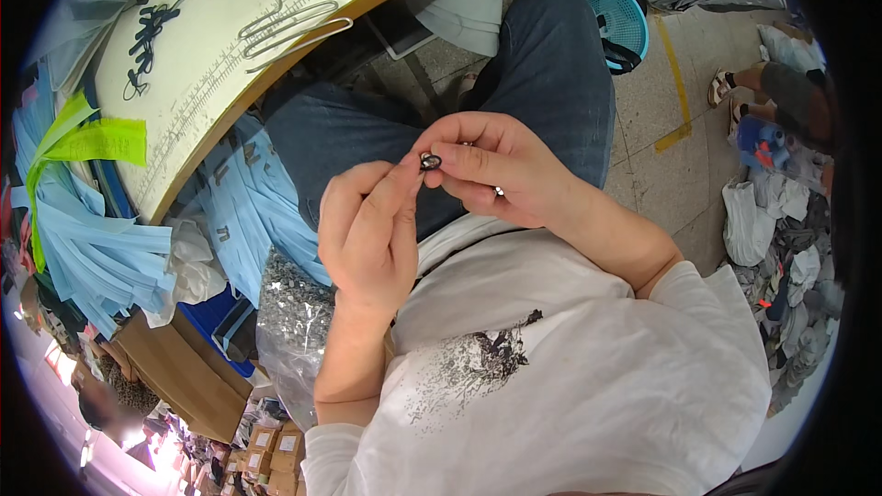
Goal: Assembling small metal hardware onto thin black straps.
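In front of my lap, my left hand [367, 230] and my right hand [496, 170] meet at the fingertips. Between them is a small dark, shiny metal piece [430, 162], pinched from both sides; its exact kind is too small to make out. My right hand has a ring on one finger. Close by my left forearm, a clear plastic bag [294, 312] is full of many small shiny pieces. Light blue fabric strips [253, 207] with small metal clips on them lie beyond my left hand.
A pale worktable [207, 64] with ruler markings curves across the upper left, bearing a bent wire rack [289, 32] and black cord pieces [147, 41]. More blue strips [101, 243] hang at its left end. A turquoise basket [620, 23] stands on the floor. People are farther off, left and right.
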A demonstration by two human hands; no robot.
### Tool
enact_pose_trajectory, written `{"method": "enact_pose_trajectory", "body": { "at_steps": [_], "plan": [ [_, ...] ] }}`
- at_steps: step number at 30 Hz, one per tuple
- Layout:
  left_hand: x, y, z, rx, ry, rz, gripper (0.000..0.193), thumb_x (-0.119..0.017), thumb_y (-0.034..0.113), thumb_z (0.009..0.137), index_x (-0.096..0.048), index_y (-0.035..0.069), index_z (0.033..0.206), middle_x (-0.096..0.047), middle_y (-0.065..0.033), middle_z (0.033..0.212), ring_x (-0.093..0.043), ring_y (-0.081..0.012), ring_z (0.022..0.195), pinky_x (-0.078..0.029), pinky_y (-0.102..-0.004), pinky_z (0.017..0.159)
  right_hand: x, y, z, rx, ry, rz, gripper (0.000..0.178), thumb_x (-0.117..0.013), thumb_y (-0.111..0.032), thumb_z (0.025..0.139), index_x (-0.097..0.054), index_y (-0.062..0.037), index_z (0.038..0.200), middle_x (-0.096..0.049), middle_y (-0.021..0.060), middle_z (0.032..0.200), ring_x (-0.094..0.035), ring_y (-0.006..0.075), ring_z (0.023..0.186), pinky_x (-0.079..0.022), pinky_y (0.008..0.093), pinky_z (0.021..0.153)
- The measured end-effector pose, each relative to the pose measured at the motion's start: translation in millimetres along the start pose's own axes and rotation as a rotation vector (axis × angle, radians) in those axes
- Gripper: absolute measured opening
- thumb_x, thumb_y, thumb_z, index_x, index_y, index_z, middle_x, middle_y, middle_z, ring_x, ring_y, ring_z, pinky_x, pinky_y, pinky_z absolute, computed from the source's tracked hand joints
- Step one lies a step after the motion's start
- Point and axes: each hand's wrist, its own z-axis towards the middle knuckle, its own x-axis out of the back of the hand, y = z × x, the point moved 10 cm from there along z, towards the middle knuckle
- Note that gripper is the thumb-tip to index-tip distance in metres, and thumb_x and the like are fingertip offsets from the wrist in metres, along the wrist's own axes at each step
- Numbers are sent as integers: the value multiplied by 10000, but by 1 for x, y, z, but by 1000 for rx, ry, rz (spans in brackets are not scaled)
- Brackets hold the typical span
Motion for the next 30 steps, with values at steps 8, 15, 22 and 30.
{"method": "enact_pose_trajectory", "body": {
  "at_steps": [8,15,22,30],
  "plan": [
    [4,5,5,-90,-38,95,281,-754,-47,693,-685,7,961,-612,-90,848,-576,-226,713,-450,-301,613,2,-3,0,11,5,90,230,-578,-171,970,-612,-8,1130,-606,38,921,-436,15,604,-281,139,417],
    [6,-1,4,50,-15,17,228,-732,-75,701,-667,3,905,-599,-94,815,-576,-225,710,-455,-296,608,1,-4,2,29,11,61,233,-582,-172,969,-615,-5,1129,-594,35,915,-429,12,594,-277,142,415],
    [2,4,7,51,-52,19,227,-718,-84,694,-661,-1,897,-587,-91,789,-573,-227,700,-454,-299,602,3,-13,-2,95,88,-142,227,-597,-183,963,-639,-20,1115,-602,-4,822,-411,-7,564,-258,152,414],
    [0,-2,6,74,-64,55,238,-704,-84,686,-650,6,900,-585,-90,780,-565,-227,675,-443,-307,594,1,-30,-7,258,172,-552,193,-621,-181,947,-667,-40,1070,-614,-27,803,-471,8,611,-378,177,508]
  ]
}}
